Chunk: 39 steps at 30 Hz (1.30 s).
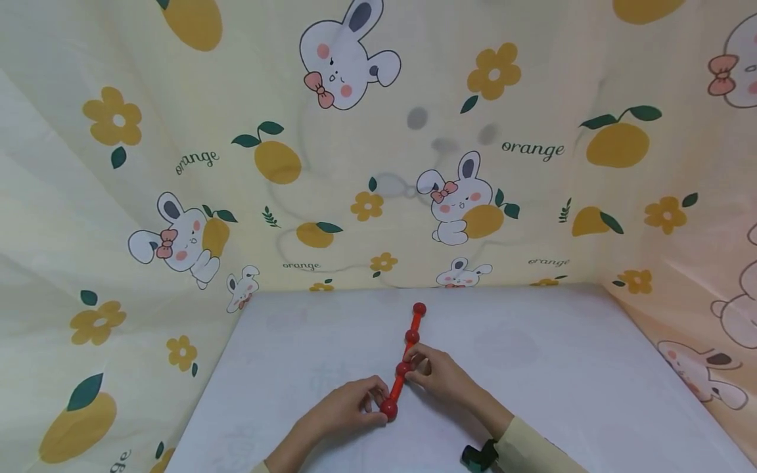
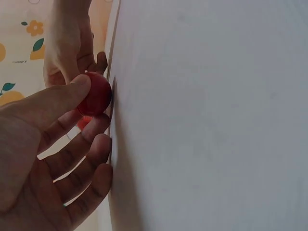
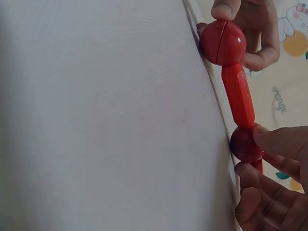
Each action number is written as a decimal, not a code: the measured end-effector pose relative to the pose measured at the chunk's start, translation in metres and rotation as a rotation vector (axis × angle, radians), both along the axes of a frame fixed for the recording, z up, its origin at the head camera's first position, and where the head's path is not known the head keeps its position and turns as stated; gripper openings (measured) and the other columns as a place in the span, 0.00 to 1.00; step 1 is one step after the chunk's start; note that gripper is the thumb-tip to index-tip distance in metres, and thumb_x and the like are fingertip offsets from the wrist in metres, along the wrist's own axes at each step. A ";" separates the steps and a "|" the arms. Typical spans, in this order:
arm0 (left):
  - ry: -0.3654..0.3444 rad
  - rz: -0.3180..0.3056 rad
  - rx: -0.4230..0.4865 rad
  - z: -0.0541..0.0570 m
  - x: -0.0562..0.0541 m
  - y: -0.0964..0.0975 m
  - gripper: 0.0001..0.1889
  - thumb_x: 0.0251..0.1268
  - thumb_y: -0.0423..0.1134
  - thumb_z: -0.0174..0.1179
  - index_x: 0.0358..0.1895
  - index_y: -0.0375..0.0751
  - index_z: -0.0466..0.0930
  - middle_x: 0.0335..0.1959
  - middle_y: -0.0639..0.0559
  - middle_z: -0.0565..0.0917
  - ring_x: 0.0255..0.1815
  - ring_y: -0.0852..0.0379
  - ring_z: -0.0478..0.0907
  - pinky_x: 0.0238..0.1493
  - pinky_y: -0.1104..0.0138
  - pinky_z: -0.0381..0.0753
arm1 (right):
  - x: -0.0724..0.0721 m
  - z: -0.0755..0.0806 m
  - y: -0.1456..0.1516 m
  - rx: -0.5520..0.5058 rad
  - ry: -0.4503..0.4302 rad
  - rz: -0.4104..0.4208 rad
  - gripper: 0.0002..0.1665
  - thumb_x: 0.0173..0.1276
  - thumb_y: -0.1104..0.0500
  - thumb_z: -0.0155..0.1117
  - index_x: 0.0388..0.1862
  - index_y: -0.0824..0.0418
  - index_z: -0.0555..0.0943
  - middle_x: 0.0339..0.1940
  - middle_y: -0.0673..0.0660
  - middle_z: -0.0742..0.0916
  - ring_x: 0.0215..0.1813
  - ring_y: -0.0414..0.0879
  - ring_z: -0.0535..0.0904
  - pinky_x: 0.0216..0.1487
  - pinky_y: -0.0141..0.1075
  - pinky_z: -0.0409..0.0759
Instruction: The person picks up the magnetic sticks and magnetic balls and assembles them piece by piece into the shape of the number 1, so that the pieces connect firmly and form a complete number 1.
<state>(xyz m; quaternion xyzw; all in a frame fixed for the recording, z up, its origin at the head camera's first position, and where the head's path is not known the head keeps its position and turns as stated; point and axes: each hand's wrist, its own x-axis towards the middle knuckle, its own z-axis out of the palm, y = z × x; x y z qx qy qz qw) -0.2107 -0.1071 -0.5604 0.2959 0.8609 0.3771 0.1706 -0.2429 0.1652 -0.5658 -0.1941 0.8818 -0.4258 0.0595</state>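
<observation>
A straight chain of red balls joined by orange-red rods lies on the white table, running from near to far. My left hand [image 1: 355,404] pinches the nearest ball [image 1: 388,409] between thumb and fingers; in the left wrist view the thumb presses on this ball [image 2: 96,94]. My right hand [image 1: 440,374] pinches the second ball [image 1: 403,368] from the right. A faceted rod [image 3: 238,96] links these two balls in the right wrist view. Beyond the right fingers, a third ball [image 1: 412,336], another rod [image 1: 416,322] and the far end ball [image 1: 419,308] show.
The white tabletop [image 1: 532,381] spreads on both sides of the chain. A cloth [image 1: 367,144] printed with rabbits, oranges and flowers hangs behind it and along both sides. A dark band [image 1: 480,456] sits at the right wrist, by a pale sleeve [image 1: 535,450].
</observation>
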 end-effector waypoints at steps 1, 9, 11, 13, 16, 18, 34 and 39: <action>0.007 -0.005 0.004 0.000 0.000 0.002 0.17 0.67 0.45 0.76 0.54 0.58 0.80 0.42 0.71 0.84 0.37 0.69 0.79 0.41 0.72 0.79 | 0.000 0.000 0.001 -0.001 0.007 0.002 0.17 0.70 0.58 0.78 0.54 0.48 0.82 0.43 0.46 0.88 0.33 0.42 0.77 0.32 0.33 0.77; 0.026 -0.013 0.009 0.001 0.004 0.015 0.15 0.69 0.46 0.75 0.53 0.60 0.81 0.41 0.72 0.84 0.36 0.71 0.78 0.40 0.72 0.79 | -0.001 -0.001 0.003 0.006 0.010 0.009 0.19 0.72 0.60 0.76 0.58 0.47 0.83 0.44 0.45 0.89 0.32 0.42 0.77 0.32 0.33 0.76; 0.016 -0.004 0.003 0.001 0.006 0.018 0.15 0.69 0.45 0.75 0.53 0.60 0.81 0.41 0.72 0.84 0.36 0.70 0.78 0.40 0.72 0.79 | -0.002 -0.002 0.003 0.005 0.010 0.020 0.20 0.73 0.60 0.75 0.61 0.48 0.84 0.46 0.46 0.89 0.33 0.42 0.77 0.32 0.33 0.76; 0.003 0.010 -0.009 0.002 0.007 0.020 0.15 0.68 0.45 0.76 0.52 0.61 0.81 0.40 0.72 0.83 0.36 0.70 0.78 0.40 0.72 0.79 | -0.002 -0.001 0.003 0.006 0.003 0.028 0.21 0.73 0.60 0.74 0.63 0.49 0.85 0.47 0.46 0.89 0.35 0.42 0.77 0.33 0.33 0.77; -0.012 0.026 -0.023 0.004 0.009 0.022 0.15 0.68 0.44 0.76 0.51 0.62 0.81 0.39 0.72 0.83 0.35 0.69 0.77 0.39 0.72 0.79 | -0.002 0.000 0.002 0.002 -0.006 0.041 0.20 0.73 0.61 0.74 0.62 0.49 0.86 0.49 0.46 0.88 0.37 0.44 0.77 0.35 0.34 0.77; -0.014 0.031 -0.025 0.004 0.009 0.023 0.15 0.68 0.44 0.76 0.51 0.62 0.81 0.39 0.72 0.83 0.34 0.69 0.77 0.38 0.71 0.78 | -0.003 0.000 0.002 0.002 -0.010 0.037 0.19 0.73 0.61 0.74 0.61 0.49 0.86 0.49 0.46 0.88 0.37 0.44 0.77 0.35 0.34 0.77; 0.007 0.060 -0.014 0.004 0.005 0.024 0.15 0.68 0.45 0.76 0.53 0.59 0.81 0.40 0.72 0.84 0.34 0.68 0.77 0.38 0.70 0.79 | -0.009 0.000 0.002 -0.017 -0.020 -0.005 0.20 0.73 0.60 0.74 0.62 0.49 0.85 0.47 0.49 0.89 0.36 0.45 0.77 0.32 0.34 0.78; 0.018 0.059 -0.024 0.006 0.002 0.015 0.13 0.72 0.48 0.73 0.54 0.56 0.82 0.41 0.70 0.85 0.38 0.69 0.79 0.42 0.69 0.80 | -0.006 0.003 0.009 -0.004 -0.016 -0.046 0.21 0.75 0.59 0.74 0.64 0.49 0.83 0.49 0.51 0.90 0.35 0.44 0.80 0.31 0.35 0.81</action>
